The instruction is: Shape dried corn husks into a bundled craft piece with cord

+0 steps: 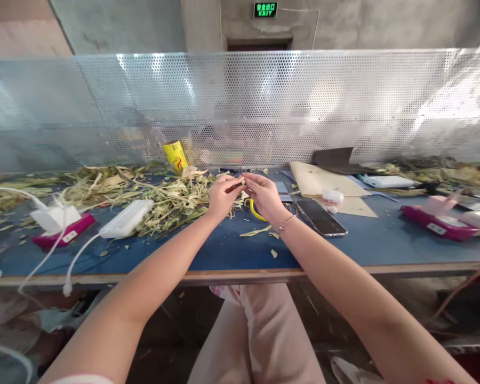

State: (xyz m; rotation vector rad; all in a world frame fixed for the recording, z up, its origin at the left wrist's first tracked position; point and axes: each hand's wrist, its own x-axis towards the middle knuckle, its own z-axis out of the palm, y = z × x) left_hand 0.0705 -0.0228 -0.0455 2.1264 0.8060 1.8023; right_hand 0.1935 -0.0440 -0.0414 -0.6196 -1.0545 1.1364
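Perforated metal screen (pixel 264 90), concrete wall (pixel 344 26), green exit sign (pixel 265 10), blue table (pixel 240 250).

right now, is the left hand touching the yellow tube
Apart: the head view shows dried plant pieces between the left hand and the yellow tube.

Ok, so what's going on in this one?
At a blue flat tabletop, a person's left hand and right hand are held close together, perhaps pinching something too small to identify. A loose heap of pale green plant scraps lies beside the left hand; a black rectangular smartphone lies right of the hands.
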